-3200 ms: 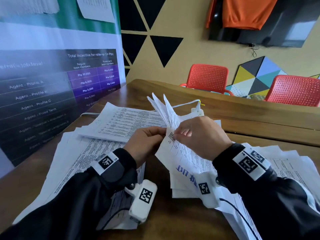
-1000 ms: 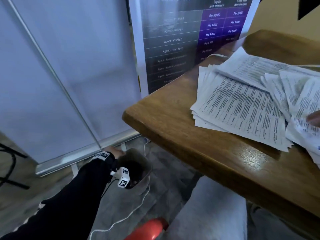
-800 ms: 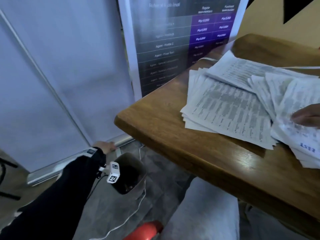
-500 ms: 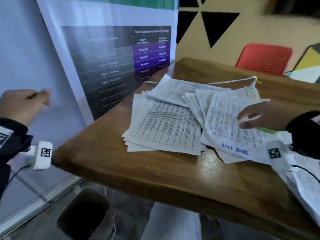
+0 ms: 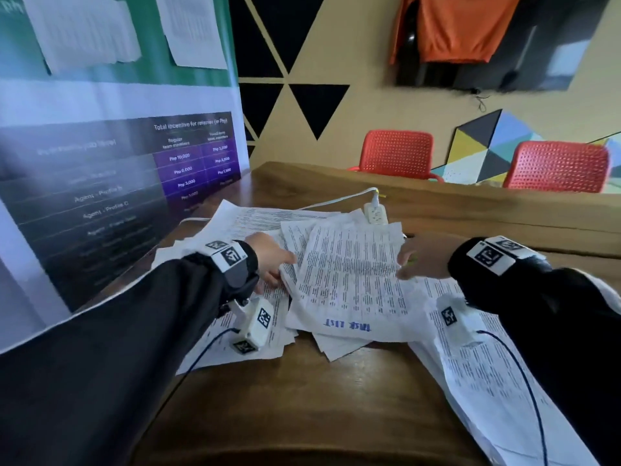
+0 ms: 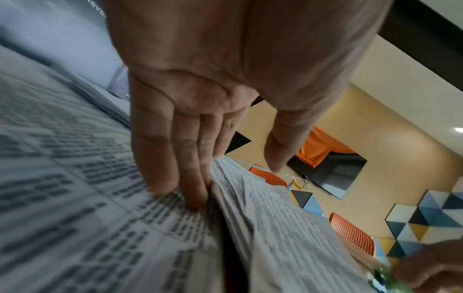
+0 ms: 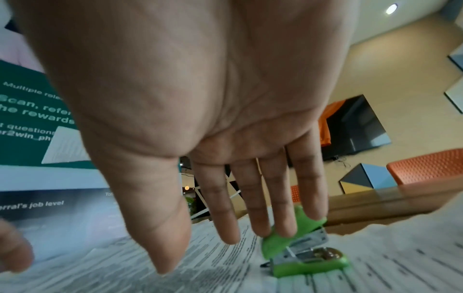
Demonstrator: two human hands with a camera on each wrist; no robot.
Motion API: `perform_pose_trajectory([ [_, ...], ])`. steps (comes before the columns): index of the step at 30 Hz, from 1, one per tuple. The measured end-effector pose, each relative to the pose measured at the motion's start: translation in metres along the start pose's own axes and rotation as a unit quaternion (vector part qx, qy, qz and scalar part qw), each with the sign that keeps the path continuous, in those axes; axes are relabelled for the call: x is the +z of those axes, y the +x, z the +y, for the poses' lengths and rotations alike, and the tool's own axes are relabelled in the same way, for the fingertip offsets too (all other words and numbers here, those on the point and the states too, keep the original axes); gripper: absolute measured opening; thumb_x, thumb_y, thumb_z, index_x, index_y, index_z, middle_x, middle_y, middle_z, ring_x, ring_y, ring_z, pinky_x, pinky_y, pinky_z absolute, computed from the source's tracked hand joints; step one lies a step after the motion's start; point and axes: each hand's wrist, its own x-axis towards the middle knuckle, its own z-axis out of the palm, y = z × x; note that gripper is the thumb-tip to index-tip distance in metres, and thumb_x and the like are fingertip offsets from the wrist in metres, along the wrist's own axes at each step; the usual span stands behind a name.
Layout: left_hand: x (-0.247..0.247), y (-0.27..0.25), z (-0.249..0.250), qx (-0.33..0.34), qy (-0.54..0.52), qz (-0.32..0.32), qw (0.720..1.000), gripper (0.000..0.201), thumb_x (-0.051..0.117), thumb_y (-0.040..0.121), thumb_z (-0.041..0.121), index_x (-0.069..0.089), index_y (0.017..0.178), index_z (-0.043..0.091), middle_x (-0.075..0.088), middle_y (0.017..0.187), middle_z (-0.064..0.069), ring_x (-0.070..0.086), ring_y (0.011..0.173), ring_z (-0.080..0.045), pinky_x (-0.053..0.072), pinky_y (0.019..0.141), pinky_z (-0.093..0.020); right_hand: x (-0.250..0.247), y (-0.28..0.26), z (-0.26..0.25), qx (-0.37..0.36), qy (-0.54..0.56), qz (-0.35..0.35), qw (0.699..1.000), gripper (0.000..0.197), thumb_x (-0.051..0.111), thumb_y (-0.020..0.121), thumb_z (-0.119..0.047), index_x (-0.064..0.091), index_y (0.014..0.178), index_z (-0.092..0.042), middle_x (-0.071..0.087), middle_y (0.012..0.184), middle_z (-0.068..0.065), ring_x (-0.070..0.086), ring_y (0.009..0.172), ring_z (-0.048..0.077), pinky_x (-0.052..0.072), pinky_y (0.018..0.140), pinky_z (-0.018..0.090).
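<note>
A brown wooden tabletop (image 5: 336, 405) is covered from 9 to 3 o'clock by overlapping stacks of printed sheets (image 5: 349, 277). At 12 o'clock a white power strip (image 5: 375, 214) is laid at their far edge, its cable (image 5: 336, 198) run toward 10 o'clock.

Three paper piles on your surface (image 5: 319, 408): left pile (image 5: 279, 331) under your left wrist, middle pile (image 5: 349, 284) dead ahead and overlapping it, right pile (image 5: 480, 381) under your right forearm. Far sheet (image 5: 258, 218) lies behind the left pile. Left grip (image 5: 268, 260) is at the middle pile's left edge, fingertips (image 6: 192, 198) on the left pile. Right grip (image 5: 423, 258) is at its right edge, over the stapler (image 7: 300, 251), which lies on the papers. Power strip (image 5: 375, 213) is just behind the middle pile. Banner (image 5: 100, 179) stands left of the surface. A chair (image 5: 396, 153) and a second chair (image 5: 557, 166) stand behind it.
</note>
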Motion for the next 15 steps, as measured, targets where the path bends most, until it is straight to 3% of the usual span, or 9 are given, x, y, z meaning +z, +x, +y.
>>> perform_pose_trajectory([
  [4,0.007,0.019,0.006,-0.035,-0.09,-0.021,0.995,0.041,0.074,0.089,0.032,0.056,0.116,0.008,0.072,0.104,-0.014,0.074,0.085,-0.026,0.058,0.067,-0.038,0.01,0.001,0.007,0.038,-0.052,-0.052,0.997,0.053,0.053,0.097,-0.053,0.069,0.115,-0.006,0.068,0.121,0.007,0.063,0.11,0.024,0.048,0.1,0.037],
  [5,0.01,0.023,0.005,-0.043,-0.134,-0.027,0.99,0.036,0.075,0.089,0.028,0.058,0.111,0.005,0.074,0.096,-0.013,0.073,0.077,-0.024,0.058,0.068,-0.038,0.013,0.001,0.007,0.038,-0.049,-0.054,0.997,0.053,0.054,0.097,-0.052,0.068,0.118,-0.005,0.067,0.123,0.008,0.062,0.112,0.024,0.048,0.101,0.037],
  [7,0.016,0.026,0.004,-0.055,-0.196,-0.035,0.978,0.026,0.075,0.089,0.02,0.061,0.092,-0.002,0.068,0.066,-0.009,0.062,0.049,-0.019,0.054,0.054,-0.029,0.018,0.005,0.007,0.037,-0.025,-0.047,0.998,0.05,0.059,0.096,-0.045,0.063,0.127,-0.005,0.062,0.13,0.008,0.057,0.119,0.026,0.045,0.103,0.036],
  [8,0.02,0.028,0.005,-0.054,-0.217,-0.029,0.974,0.033,0.081,0.084,0.022,0.063,0.089,-0.005,0.066,0.064,-0.009,0.06,0.048,-0.019,0.051,0.052,-0.027,0.02,0.006,0.005,0.031,-0.008,-0.041,0.999,0.049,0.062,0.095,-0.041,0.061,0.131,-0.007,0.06,0.133,0.007,0.056,0.122,0.025,0.044,0.104,0.035],
  [10,0.027,0.039,0.004,-0.052,-0.186,-0.001,0.981,0.065,0.092,0.067,0.036,0.067,0.111,-0.005,0.071,0.099,-0.007,0.068,0.083,-0.022,0.056,0.075,-0.033,0.023,0.006,0.002,0.022,0.032,-0.038,0.999,0.048,0.067,0.093,-0.037,0.059,0.133,-0.012,0.058,0.134,0.004,0.054,0.123,0.023,0.043,0.105,0.034],
  [12,0.033,0.037,0.008,-0.005,-0.09,0.05,0.995,0.054,0.082,0.082,0.028,0.064,0.124,0.001,0.067,0.125,-0.009,0.064,0.105,-0.024,0.053,0.093,-0.036,0.025,0.012,0.006,0.019,0.081,-0.019,0.996,0.051,0.07,0.09,-0.038,0.057,0.134,-0.016,0.059,0.131,0.001,0.056,0.12,0.021,0.044,0.102,0.034],
  [13,0.034,0.033,0.009,0.017,-0.072,0.068,0.995,0.045,0.075,0.088,0.023,0.064,0.126,0.003,0.066,0.129,-0.01,0.063,0.109,-0.026,0.051,0.095,-0.035,0.026,0.013,0.008,0.019,0.102,-0.008,0.995,0.055,0.07,0.088,-0.043,0.056,0.136,-0.019,0.061,0.129,-0.001,0.058,0.117,0.02,0.046,0.099,0.034],
  [15,0.033,0.023,0.011,0.059,-0.113,0.075,0.989,0.047,0.072,0.091,0.023,0.06,0.134,0.008,0.062,0.136,-0.007,0.061,0.119,-0.028,0.048,0.1,-0.034,0.029,0.019,0.014,0.035,0.134,0.01,0.99,0.064,0.065,0.086,-0.055,0.049,0.141,-0.026,0.062,0.127,-0.001,0.06,0.11,0.02,0.047,0.092,0.034],
])
